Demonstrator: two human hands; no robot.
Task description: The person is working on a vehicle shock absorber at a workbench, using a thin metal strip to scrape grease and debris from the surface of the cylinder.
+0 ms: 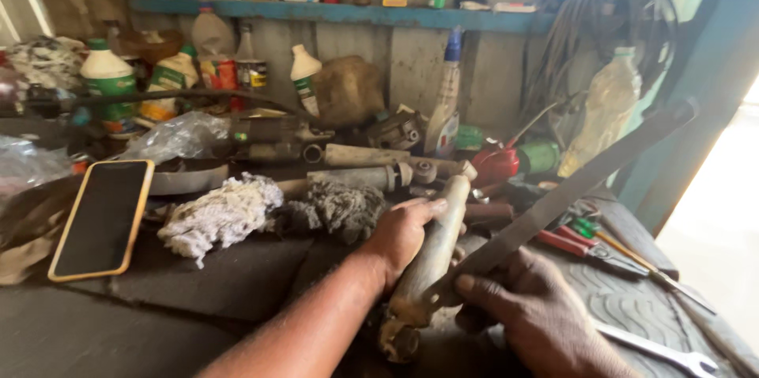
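Left hand (pixel 401 234) and right hand (pixel 531 307), both clenched.

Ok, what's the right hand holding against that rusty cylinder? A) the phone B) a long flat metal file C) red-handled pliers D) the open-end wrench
B: the right hand grips a long flat metal file that lies across the rusty cylinder held by the left hand.

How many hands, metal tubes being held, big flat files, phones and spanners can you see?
Hands: 2, the left hand and the right hand
Held metal tube: 1
Flat file: 1
Phone: 1
Spanner: 1
Total: 6
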